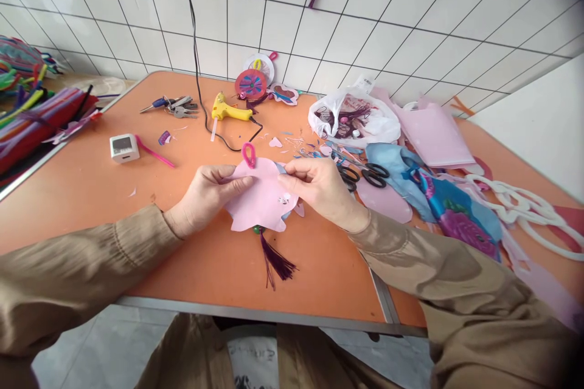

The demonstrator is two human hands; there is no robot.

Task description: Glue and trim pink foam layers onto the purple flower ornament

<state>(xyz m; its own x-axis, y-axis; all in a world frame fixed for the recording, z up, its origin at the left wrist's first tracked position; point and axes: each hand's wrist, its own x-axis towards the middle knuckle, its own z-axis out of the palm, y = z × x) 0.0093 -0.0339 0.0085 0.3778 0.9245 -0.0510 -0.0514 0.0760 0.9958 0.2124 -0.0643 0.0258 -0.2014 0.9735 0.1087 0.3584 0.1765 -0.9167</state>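
A pink scalloped craft ornament (258, 200) is held up over the orange table, between both hands. It has a pink pipe-cleaner loop (249, 155) at its top. Below it hang a green bead (258, 229) and a dark purple tassel (277, 258). My left hand (205, 194) pinches the ornament's left edge, thumb on the near face. On the upper right edge, my right hand (314, 185) grips with thumb and fingers, where a bit of blue fabric shows behind the pink. A small whitish patch sits on the lower right of the pink face.
A yellow glue gun (230, 109), keys (180, 106) and a white box-shaped device (123, 149) lie toward the back left. Black-handled scissors (375, 175), scraps, a white plastic bag (353, 118) and blue floral fabric (460, 213) spread to the right. Finished-looking ornaments (250, 84) lean by the wall.
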